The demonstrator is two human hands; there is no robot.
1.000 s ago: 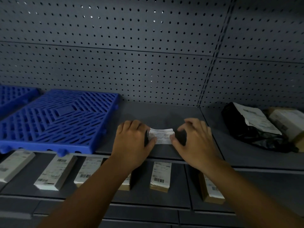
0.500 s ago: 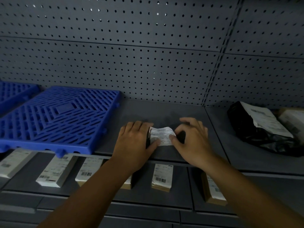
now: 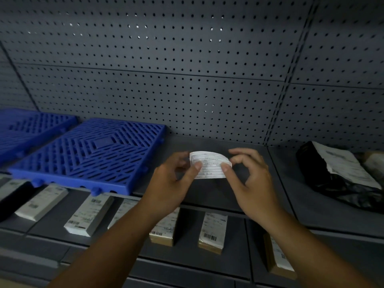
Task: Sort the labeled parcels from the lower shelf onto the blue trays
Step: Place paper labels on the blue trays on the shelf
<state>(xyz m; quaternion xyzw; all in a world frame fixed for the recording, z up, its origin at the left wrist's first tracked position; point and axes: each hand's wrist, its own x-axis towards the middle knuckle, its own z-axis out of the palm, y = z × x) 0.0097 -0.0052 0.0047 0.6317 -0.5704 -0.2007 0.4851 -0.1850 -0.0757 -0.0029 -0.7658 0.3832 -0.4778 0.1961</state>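
1. Labeled parcel [image 3: 209, 164]: small item, its white printed label facing the camera and bowed upward. The body behind the label is too dark to make out. It is held between both hands over the upper shelf [image 3: 207, 196], just right of the blue tray [image 3: 89, 154]. Whether it touches the shelf cannot be told.
2. Left hand [image 3: 172, 183]: fingers [image 3: 196, 165] clamped on the label's left edge, thumb on the front face.
3. Right hand [image 3: 249, 183]: fingers [image 3: 225, 167] pinching the label's right edge, thumb on the front, remaining fingers curled above.
4. Blue tray: slatted plastic, lying flat on the upper shelf with its front lip overhanging the edge.
5. Second blue tray [image 3: 31, 129]: same type, just beside the first on its left, partly cut off.
6. Black bag [image 3: 332, 173]: crumpled, white label on top, on the upper shelf well to the right.
7. Brown box [image 3: 374, 163]: at the frame edge, behind the bag.
8. Boxed parcels [image 3: 213, 231]: a row lying flat on the lower shelf [image 3: 187, 256], labels up, barcodes toward the front, partly hidden by the forearms.
9. Pegboard wall [image 3: 187, 80]: grey, perforated, behind the shelves.
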